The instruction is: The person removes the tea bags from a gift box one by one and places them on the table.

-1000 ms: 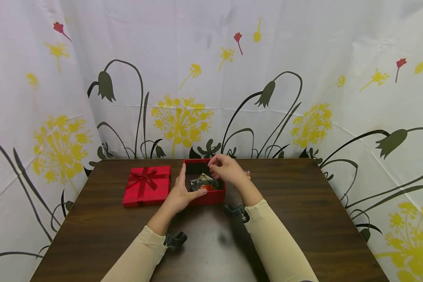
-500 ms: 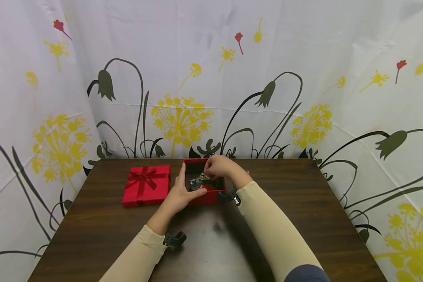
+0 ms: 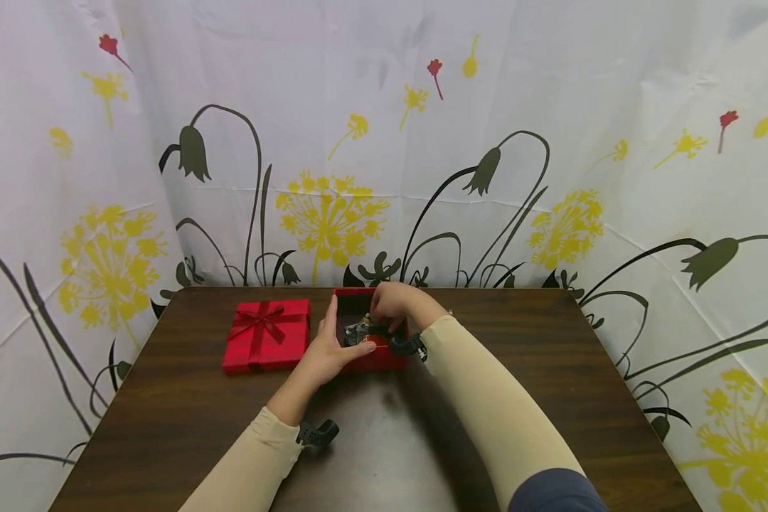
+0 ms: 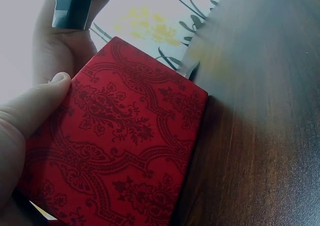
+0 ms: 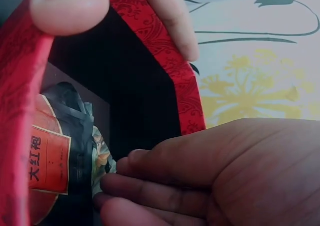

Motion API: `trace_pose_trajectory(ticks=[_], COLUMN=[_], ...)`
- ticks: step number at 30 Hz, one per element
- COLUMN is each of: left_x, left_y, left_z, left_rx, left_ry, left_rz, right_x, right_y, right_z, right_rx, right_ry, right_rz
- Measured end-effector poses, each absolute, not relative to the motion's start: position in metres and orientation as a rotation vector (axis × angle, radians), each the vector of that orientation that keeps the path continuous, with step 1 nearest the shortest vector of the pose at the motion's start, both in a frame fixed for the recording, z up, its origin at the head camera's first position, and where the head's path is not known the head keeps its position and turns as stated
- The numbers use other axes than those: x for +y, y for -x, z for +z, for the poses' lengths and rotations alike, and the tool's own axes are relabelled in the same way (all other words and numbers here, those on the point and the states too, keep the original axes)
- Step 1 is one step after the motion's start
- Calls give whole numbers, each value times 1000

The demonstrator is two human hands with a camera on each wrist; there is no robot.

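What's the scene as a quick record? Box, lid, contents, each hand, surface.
box: red box, patterned, open on top
lid: red lid with ribbon bow, lying left of the box, apart from it
contents: dark packet with orange label; patterned wrapper beside it
left_hand: left hand at the box's near-left corner, thumb on near wall
right_hand: right hand reaching inside, fingertips by the wrapper
right_grip: unclear whether pinching
surface: dark wooden table
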State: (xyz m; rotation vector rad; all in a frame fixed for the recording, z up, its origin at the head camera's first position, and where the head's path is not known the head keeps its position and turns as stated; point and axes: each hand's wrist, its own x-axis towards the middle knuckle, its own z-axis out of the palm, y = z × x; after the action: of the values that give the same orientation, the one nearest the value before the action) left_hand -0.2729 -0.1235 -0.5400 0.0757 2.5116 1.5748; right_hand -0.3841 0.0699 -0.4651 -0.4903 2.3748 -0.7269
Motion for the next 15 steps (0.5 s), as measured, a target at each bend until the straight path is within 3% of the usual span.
trace_pose_trajectory(ticks=[15], left_x=[-124], left_y=[271], left_z=[-541], left_rx=[2501], left_ry=[-98], left_rz=[1603], right_x=[63], right_y=[376], right_z=[-461], right_rx=[2370], right_ry=[526], right_rz=[-542])
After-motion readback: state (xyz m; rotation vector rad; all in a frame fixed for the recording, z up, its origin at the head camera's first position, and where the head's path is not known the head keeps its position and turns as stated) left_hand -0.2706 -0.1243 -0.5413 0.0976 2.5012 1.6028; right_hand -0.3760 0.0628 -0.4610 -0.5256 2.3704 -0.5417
